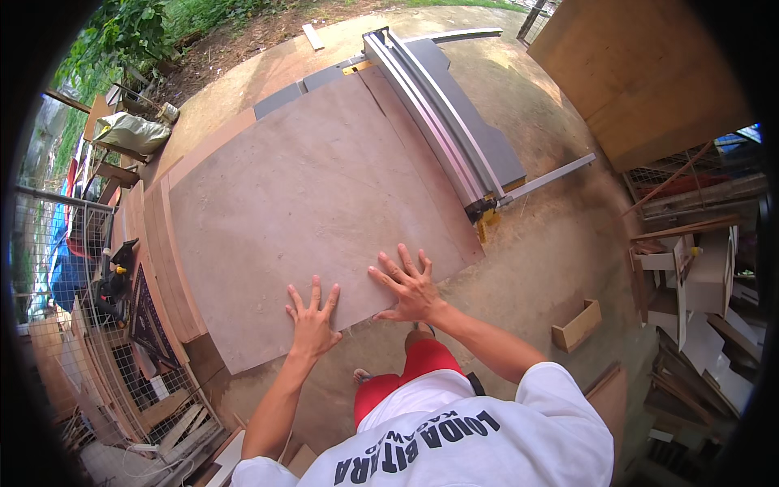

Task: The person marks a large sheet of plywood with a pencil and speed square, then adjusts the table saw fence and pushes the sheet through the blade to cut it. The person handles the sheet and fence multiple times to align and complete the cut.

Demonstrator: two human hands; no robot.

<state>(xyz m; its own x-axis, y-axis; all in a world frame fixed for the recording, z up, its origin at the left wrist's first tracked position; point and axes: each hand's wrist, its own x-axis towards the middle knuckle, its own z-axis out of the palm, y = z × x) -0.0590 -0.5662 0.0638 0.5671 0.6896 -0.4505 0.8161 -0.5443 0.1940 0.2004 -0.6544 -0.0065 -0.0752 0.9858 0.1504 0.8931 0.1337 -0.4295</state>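
A large brownish plywood sheet lies flat in front of me, its far right side against a table saw's long metal rip fence. My left hand rests on the sheet's near edge, fingers spread. Further right, my right hand presses on the same edge with its fingers apart. Neither hand grips anything. The saw's grey table shows beyond the fence; its blade is not visible. A narrow strip runs along the sheet's right side next to the fence.
Long boards lie along the sheet's left side, beside a wire mesh fence. An open wooden box sits on the concrete to the right. Offcuts pile up at the far right, below a big upright plywood panel.
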